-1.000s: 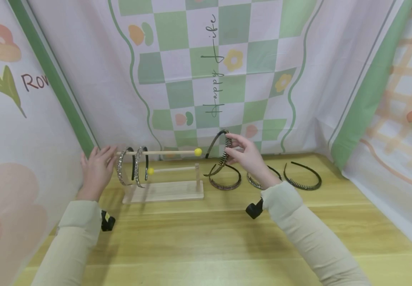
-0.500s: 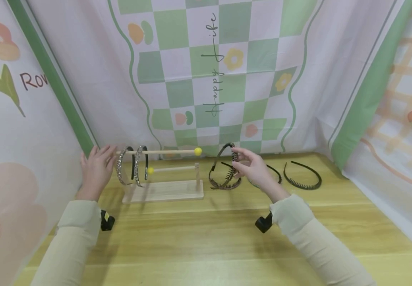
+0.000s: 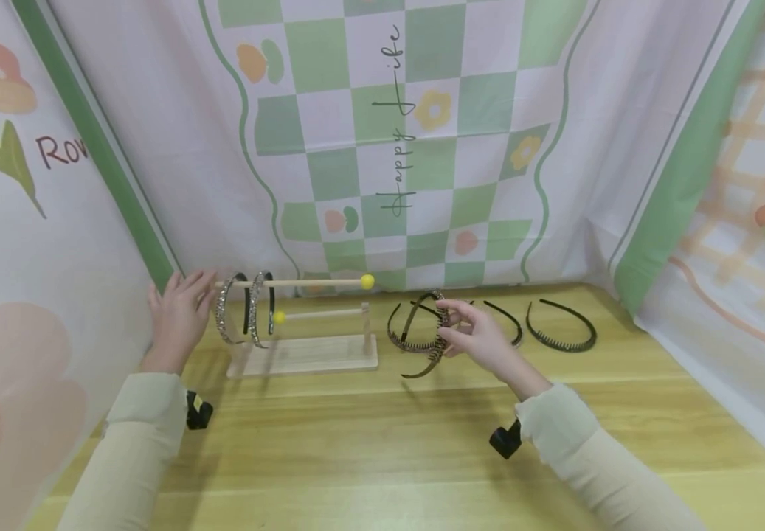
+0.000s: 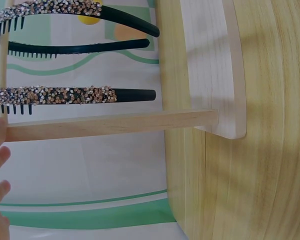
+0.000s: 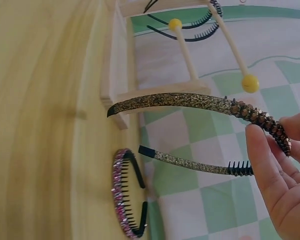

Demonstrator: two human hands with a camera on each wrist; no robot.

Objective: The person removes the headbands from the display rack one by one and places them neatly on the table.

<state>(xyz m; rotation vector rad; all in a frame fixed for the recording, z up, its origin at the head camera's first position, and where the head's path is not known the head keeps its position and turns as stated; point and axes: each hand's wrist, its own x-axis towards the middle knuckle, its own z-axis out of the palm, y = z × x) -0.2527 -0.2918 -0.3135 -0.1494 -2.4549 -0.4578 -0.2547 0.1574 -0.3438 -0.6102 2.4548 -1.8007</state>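
My right hand (image 3: 478, 339) pinches a toothed headband (image 5: 190, 101) between thumb and fingers. This headband has gold glitter sides and bronze beads on top, and it hangs above the table, tips pointing away from the fingers in the right wrist view. My left hand (image 3: 183, 317) is at the left end of a wooden display rack (image 3: 309, 355), fingertips right at the top of its upright post (image 4: 115, 121). Two sparkly black headbands, one outer (image 3: 223, 313) and one inner (image 3: 255, 310), hang on the upper rod (image 3: 319, 283), which ends in a yellow ball (image 3: 368, 282).
A pink-jewelled headband (image 5: 121, 195) lies on the table behind the held one. Farther right lie a partly hidden headband (image 3: 513, 323) and a black toothed one (image 3: 571, 347). The rack's lower rod (image 3: 322, 314) has a yellow ball too. A checked cloth (image 3: 382, 147) hangs behind.
My right hand has moved right, down and toward me with the headband, away from the upper rod's end. The left hand and the rack have stayed put.
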